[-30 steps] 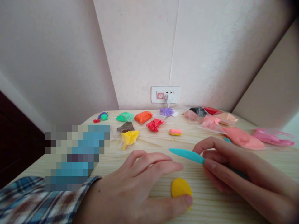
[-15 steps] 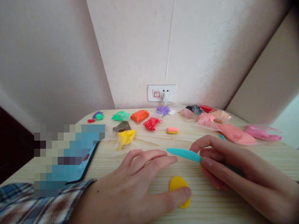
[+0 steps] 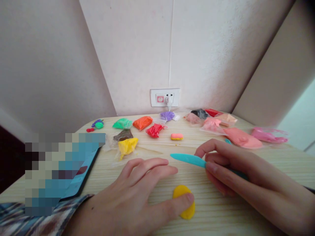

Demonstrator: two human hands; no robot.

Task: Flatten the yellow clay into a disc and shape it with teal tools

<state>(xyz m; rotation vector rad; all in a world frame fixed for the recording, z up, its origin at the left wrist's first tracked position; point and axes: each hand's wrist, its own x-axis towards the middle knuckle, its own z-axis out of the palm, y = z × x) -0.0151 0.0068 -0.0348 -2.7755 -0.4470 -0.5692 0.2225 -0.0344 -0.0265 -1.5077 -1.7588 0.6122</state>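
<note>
A flat yellow oval of modelling clay (image 3: pixel 183 195) lies on the wooden table near the front. The thumb of my left hand (image 3: pixel 147 190) rests over it, while the other fingers stretch forward, apart and holding nothing. My right hand (image 3: pixel 228 173) grips a turquoise plastic clay knife (image 3: pixel 188 160) between thumb and fingers. Its blade points left, just beyond my left fingertips and apart from the yellow oval. Farther back sits a small pink and yellow clay piece (image 3: pixel 177 136), with a few yellow crumbs in front of it.
Bagged clay lies along the back: green (image 3: pixel 122 123), orange (image 3: pixel 142 123), red (image 3: pixel 155 130), yellow (image 3: pixel 128 146), purple (image 3: pixel 167 116) and salmon (image 3: pixel 243 137). A tablet-like device (image 3: pixel 81 178), partly blurred out, is at the left. Small clay shapes (image 3: pixel 99 125) stand at the back left.
The view has shifted slightly, so everything sits a little farther left. Both hands keep nearly the same pose, with the knife still in my right hand.
</note>
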